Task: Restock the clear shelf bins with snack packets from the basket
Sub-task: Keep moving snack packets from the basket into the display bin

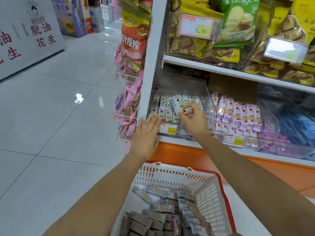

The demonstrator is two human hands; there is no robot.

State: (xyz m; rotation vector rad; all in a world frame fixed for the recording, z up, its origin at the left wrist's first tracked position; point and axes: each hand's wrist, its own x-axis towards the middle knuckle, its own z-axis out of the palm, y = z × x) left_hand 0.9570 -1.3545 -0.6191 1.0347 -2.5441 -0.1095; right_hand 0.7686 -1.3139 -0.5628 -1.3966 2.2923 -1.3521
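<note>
A clear shelf bin (201, 86) at the left end of the lower shelf holds rows of small white-and-beige snack packets (163, 101). My right hand (192, 118) pinches one such snack packet (177, 103) above those rows, inside the bin's front opening. My left hand (146, 133) lies flat with straight fingers against the bin's front left corner, beside the price tag (168, 128). Below, a white basket with a red rim (219, 181) holds several brownish and grey packets (160, 218).
A second clear bin (271, 132) to the right holds purple packets. The upper shelf (204, 65) carries yellow and green bags. Pink hanging snack strips (129, 103) crowd the shelf's left end. Glossy tiled floor (59, 116) stretches left toward a white display.
</note>
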